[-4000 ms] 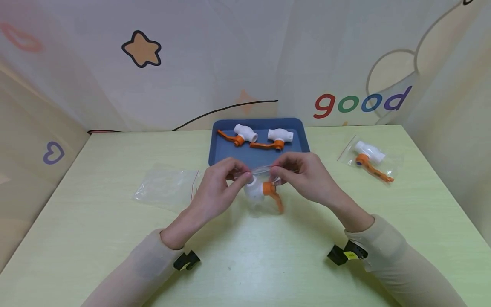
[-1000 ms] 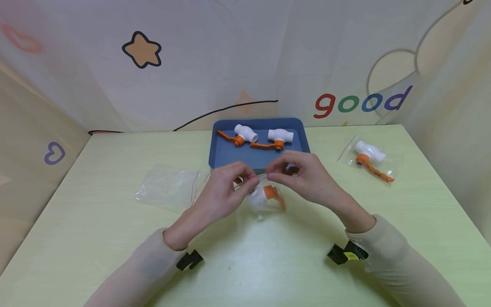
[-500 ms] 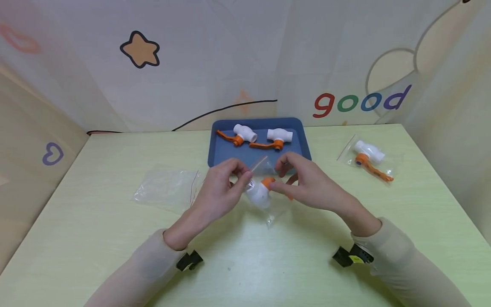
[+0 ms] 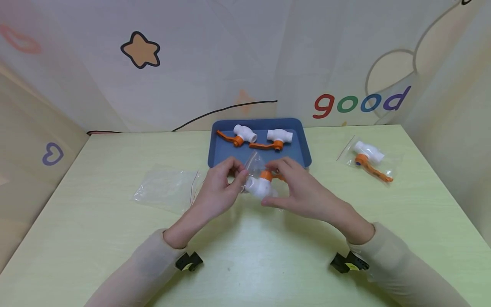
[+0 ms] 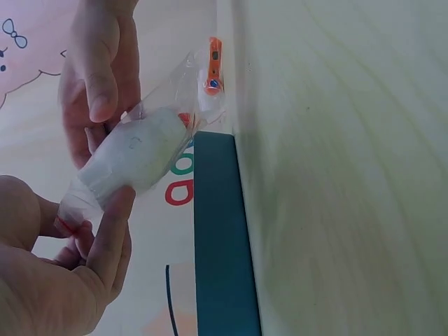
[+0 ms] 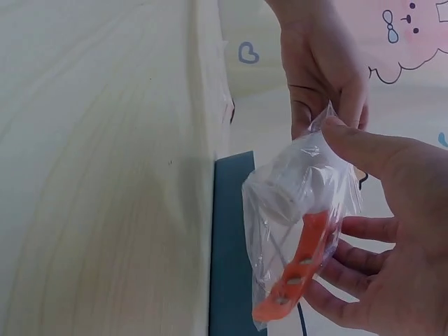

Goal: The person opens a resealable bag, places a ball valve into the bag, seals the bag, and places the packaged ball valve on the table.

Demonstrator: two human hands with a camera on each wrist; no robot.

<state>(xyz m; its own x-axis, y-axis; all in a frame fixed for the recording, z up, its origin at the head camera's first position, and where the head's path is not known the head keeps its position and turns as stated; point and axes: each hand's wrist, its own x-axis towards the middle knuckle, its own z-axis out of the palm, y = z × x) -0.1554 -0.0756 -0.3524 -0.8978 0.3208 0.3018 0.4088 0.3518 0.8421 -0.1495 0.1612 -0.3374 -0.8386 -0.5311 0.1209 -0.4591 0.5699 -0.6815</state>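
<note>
A clear zip bag (image 4: pixel 254 164) with a white and orange ball valve (image 4: pixel 261 187) inside is held up in front of the tray. My left hand (image 4: pixel 218 187) pinches the bag near its red-lined edge, beside one end of the valve. My right hand (image 4: pixel 307 192) spreads around the other side, thumb and fingers apart. In the right wrist view, its fingers (image 6: pixel 357 255) lie against the bag by the orange handle (image 6: pixel 297 269). Its thumb (image 6: pixel 364 143) is near the bag's upper corner; whether it touches I cannot tell.
A blue tray (image 4: pixel 226 157) behind the hands holds two ball valves (image 4: pixel 245 133). Flat clear zip bags (image 4: pixel 165 187) lie on the table to the left. Another bagged ball valve (image 4: pixel 369 153) lies at the right rear. A printed curtain (image 4: pixel 215 64) stands behind the table.
My right hand has left the bag's top edge, which it pinched earlier, and moved down around the valve. The valve has turned, its handle now towards the right hand. My left hand keeps its pinch.
</note>
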